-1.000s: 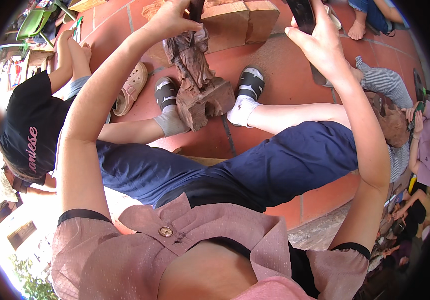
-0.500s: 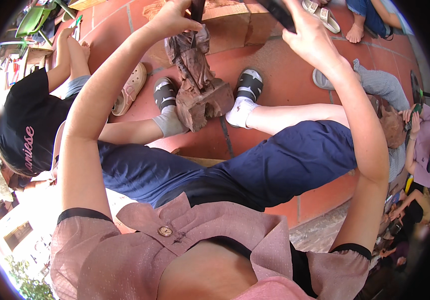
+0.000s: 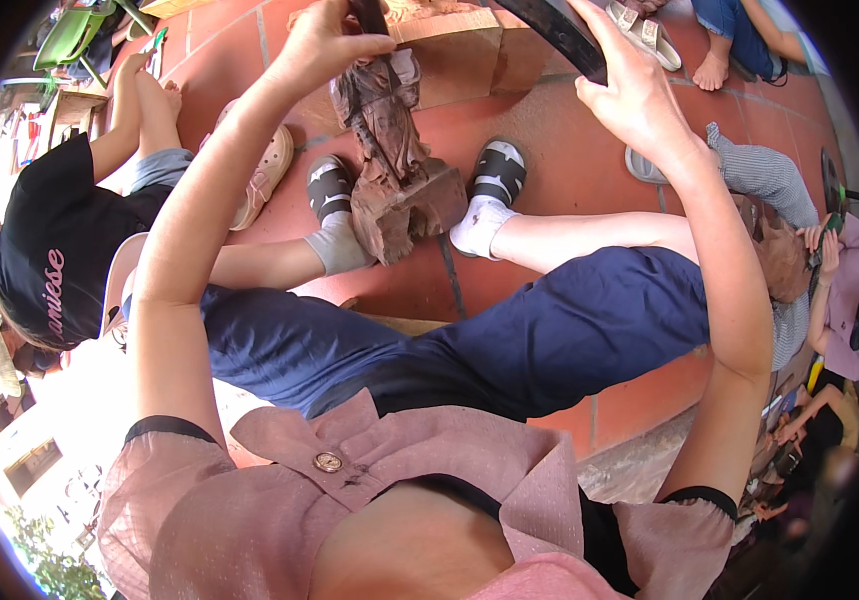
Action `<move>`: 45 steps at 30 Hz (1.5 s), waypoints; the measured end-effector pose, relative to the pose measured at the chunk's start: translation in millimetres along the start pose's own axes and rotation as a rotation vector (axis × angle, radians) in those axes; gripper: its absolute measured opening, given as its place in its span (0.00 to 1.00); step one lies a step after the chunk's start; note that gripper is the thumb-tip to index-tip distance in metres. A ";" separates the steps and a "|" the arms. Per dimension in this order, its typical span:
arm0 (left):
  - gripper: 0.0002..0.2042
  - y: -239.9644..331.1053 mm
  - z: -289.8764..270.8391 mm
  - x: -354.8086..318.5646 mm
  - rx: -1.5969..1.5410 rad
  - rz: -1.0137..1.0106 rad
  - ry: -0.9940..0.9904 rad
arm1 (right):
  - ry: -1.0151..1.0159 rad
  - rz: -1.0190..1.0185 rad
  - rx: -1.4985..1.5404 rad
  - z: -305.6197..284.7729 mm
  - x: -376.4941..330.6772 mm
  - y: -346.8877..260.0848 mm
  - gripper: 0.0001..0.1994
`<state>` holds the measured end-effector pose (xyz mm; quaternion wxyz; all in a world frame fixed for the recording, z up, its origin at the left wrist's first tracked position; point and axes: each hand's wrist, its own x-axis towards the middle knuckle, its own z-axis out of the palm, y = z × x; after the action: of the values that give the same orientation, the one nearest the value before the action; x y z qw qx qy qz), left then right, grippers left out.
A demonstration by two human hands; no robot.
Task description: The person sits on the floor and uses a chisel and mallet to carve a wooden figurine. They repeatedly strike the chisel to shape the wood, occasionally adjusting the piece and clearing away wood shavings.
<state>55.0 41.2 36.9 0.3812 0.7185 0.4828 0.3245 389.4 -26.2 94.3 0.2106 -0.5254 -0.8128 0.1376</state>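
Dark bar (image 3: 556, 36) swung slantwise; right hand (image 3: 640, 95) clamped round it, left hand (image 3: 322, 45) gripping dark tool (image 3: 369, 15).

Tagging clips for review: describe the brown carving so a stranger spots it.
On the red tiled floor, find the person's two sandalled feet. Between them is the carving, a robed figure on a rough base, darker than the tan wood block behind it.

Green chair (image 3: 69, 40) upper left; pink clog (image 3: 270, 172) on red-tiled floor (image 3: 580, 140); pale sandals (image 3: 661, 46) upper right; co-worker (image 3: 153, 112) in black shirt (image 3: 48, 225), left.
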 end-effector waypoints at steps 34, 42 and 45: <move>0.20 -32.1 2.7 29.6 0.117 -0.152 -0.089 | 0.049 -0.141 0.038 -9.0 -5.8 4.0 0.36; 0.19 -46.6 5.3 38.3 0.146 -0.091 -0.031 | 0.093 -0.127 0.056 -9.3 -0.7 0.8 0.36; 0.19 -58.2 13.1 39.7 0.191 -0.012 -0.047 | 0.103 -0.103 0.098 -13.0 1.1 -5.0 0.38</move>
<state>52.8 89.7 -15.8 0.3243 0.7562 0.5065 0.2579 391.3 -27.2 108.1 0.2845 -0.4781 -0.8192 0.1392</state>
